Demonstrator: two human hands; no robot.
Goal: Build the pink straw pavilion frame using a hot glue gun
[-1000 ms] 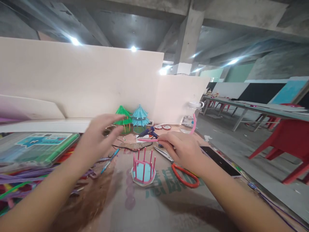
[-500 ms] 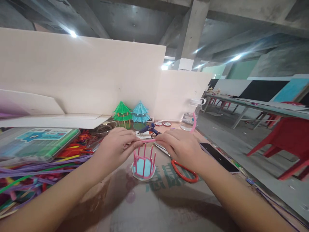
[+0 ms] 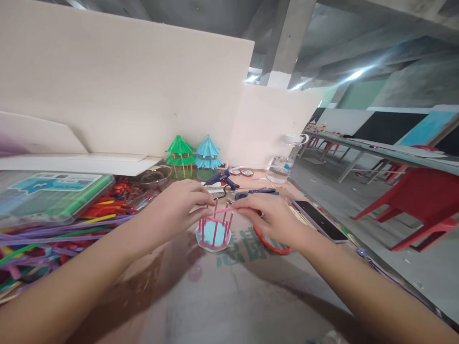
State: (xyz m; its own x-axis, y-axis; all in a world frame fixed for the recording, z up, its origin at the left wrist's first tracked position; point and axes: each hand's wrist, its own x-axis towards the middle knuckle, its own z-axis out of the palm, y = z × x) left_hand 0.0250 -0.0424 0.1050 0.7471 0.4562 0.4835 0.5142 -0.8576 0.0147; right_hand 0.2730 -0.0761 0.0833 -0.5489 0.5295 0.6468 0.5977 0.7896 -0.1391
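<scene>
A small round model point(image 3: 214, 236) with a light-blue base and several upright pink posts stands on the table in front of me. Across its top runs a pink pipe cleaner point(image 3: 225, 209). My right hand point(image 3: 270, 215) pinches this strip just right of the posts. At the back left posts, my left hand point(image 3: 184, 205) has thumb and fingertips closed around the strip's other end, partly hiding it. Red-handled scissors point(image 3: 270, 242) lie beneath my right hand, their blades mostly covered.
Behind are green point(image 3: 180, 157) and blue point(image 3: 208, 155) little pavilions, a blue glue gun point(image 3: 222, 178), and a water bottle point(image 3: 283, 162). A phone point(image 3: 320, 220) lies at right. Pipe cleaners point(image 3: 68, 241) and a plastic case point(image 3: 53, 196) fill the left side. A pale board point(image 3: 125, 91) stands at the back.
Both hands have lowered the pink pipe cleaner from above the model to its post tops. My left fingers now reach among the posts. The view has tilted down slightly.
</scene>
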